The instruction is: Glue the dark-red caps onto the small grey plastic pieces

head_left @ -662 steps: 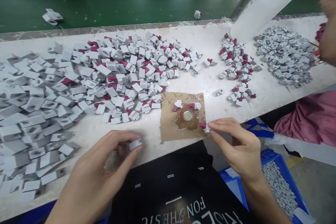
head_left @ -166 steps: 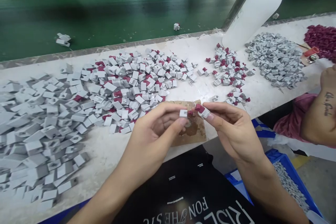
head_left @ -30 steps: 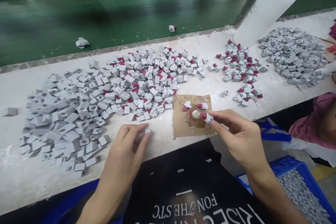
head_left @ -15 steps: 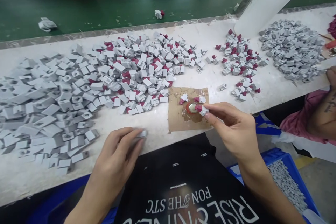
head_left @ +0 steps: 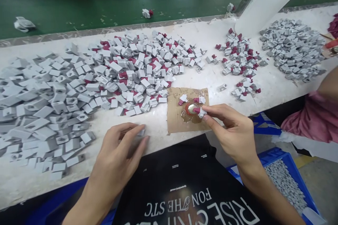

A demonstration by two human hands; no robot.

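My right hand [head_left: 228, 126] pinches a small grey and maroon part [head_left: 202, 112] between thumb and fingertips. The maroon end touches a round metal-topped spot [head_left: 191, 109] in a wet patch on a brown cardboard square [head_left: 174, 119]. Two more grey and maroon parts lie on the cardboard, one at the left [head_left: 183, 98] and one at the right [head_left: 201, 100]. At the table's near edge, my left hand [head_left: 121, 151] has its fingers around a small grey block [head_left: 142, 132], mostly hidden behind them.
A large heap of grey blocks [head_left: 50, 105] covers the left, mixed with grey and maroon parts [head_left: 142, 66]. Smaller piles [head_left: 240, 56], [head_left: 293, 49] lie right. Behind runs a green belt [head_left: 105, 0]. A white post [head_left: 271, 0] rises at right. A blue bin [head_left: 306, 182] and a person's sleeve [head_left: 311, 119] show.
The loose pieces on the green belt have shifted left. My left hand's thumb and fingers have parted slightly around the grey block. The person's forearm at the right has moved.
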